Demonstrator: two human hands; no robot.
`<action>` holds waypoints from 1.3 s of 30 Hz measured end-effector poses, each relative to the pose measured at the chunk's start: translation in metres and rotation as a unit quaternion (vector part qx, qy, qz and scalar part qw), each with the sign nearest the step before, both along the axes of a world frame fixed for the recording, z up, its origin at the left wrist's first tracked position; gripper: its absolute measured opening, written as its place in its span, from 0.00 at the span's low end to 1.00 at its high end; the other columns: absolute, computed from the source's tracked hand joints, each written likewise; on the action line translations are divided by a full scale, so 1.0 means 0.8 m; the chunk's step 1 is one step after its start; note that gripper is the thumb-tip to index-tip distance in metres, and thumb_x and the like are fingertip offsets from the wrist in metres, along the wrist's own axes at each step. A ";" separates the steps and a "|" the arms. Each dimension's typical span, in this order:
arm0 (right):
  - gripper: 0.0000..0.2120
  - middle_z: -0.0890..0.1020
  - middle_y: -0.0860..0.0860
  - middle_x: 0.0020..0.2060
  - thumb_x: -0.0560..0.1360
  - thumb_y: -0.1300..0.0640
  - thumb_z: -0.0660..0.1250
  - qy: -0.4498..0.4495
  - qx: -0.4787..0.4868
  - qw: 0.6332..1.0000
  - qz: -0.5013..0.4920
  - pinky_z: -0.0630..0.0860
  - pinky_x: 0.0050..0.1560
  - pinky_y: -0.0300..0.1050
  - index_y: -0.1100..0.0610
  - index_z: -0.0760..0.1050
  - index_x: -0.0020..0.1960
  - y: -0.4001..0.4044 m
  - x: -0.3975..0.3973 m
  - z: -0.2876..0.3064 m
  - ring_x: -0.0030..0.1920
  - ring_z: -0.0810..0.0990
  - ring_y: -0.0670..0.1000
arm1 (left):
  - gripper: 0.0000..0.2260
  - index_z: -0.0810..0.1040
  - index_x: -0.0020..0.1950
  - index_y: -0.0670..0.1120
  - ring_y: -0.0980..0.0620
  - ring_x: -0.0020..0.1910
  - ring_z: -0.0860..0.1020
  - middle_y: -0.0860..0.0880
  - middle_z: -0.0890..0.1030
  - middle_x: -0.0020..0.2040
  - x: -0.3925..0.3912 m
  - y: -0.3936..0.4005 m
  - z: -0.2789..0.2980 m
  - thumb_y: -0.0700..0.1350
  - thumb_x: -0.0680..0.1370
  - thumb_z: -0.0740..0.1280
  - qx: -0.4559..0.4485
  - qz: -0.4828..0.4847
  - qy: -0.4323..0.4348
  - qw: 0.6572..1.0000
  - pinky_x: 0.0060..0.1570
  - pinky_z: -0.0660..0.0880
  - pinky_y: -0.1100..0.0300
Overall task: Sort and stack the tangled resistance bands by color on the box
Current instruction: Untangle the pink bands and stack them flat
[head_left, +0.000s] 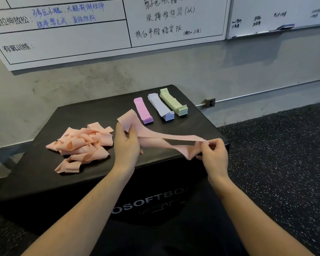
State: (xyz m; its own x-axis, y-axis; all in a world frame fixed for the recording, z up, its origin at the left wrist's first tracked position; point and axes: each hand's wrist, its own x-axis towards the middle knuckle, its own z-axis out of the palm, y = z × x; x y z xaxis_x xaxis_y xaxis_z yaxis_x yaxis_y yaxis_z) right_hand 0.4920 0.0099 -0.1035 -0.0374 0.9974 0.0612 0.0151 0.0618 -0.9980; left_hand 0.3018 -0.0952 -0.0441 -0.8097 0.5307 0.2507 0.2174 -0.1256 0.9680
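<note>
— So, where do the bands sit at this moment?

— Most are on top of the black box [44, 182]. A tangled pink pile [81, 145] lies on its left part, loops curled over one another. Toward the far right edge stand three neat stacks side by side: a purple stack [143, 110], a lavender-blue stack [161, 107] next to it, and a green stack [174, 102] furthest right. They lie parallel, near one another but apart.

— And the hands?

— Both hold one pink band [151, 135] above the box's front edge, between the pile and the stacks. The left hand [127, 145] grips one end, fingers curled round it, and that end folds up past the thumb. The right hand [213, 154] pinches the other end between thumb and fingertips, where the band twists and droops in a small fold.

— Is the band taut?

— Drawn out between the hands, with its two layers parted in the middle so the dark box shows through. Whether it touches the box top I cannot quite tell from this angle.

— Anything else around?

— A whiteboard [72, 39] with handwriting hangs on the grey wall behind, a second whiteboard [277, 13] to its right. A wall socket [210, 103] sits low beside the box, and the floor [284, 163] is dark speckled rubber. The box front bears pale lettering [150, 200], partly hidden by the left forearm.
</note>
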 end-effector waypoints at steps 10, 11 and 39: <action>0.12 0.69 0.47 0.37 0.79 0.64 0.64 0.029 -0.021 0.997 0.063 0.69 0.41 0.42 0.51 0.64 0.44 0.015 -0.006 -0.001 0.37 0.68 0.46 | 0.10 0.70 0.65 0.54 0.50 0.50 0.81 0.50 0.79 0.56 -0.016 0.015 -0.013 0.45 0.85 0.60 -0.028 0.019 -0.091 0.995 0.30 0.77 0.60; 0.13 0.71 0.48 0.38 0.78 0.66 0.64 0.059 -0.044 0.994 0.082 0.72 0.44 0.46 0.51 0.63 0.45 0.016 -0.007 -0.002 0.39 0.71 0.47 | 0.10 0.71 0.66 0.54 0.50 0.51 0.81 0.51 0.79 0.56 -0.020 0.017 -0.014 0.45 0.85 0.60 -0.028 0.021 -0.100 0.994 0.32 0.78 0.59; 0.07 0.83 0.45 0.55 0.73 0.57 0.76 -0.286 0.452 0.752 0.386 0.74 0.58 0.48 0.49 0.86 0.49 0.103 -0.107 -0.041 0.59 0.76 0.48 | 0.15 0.70 0.71 0.46 0.47 0.54 0.81 0.44 0.78 0.58 -0.216 0.172 -0.047 0.39 0.84 0.61 -0.171 0.037 -0.250 0.952 0.54 0.82 0.45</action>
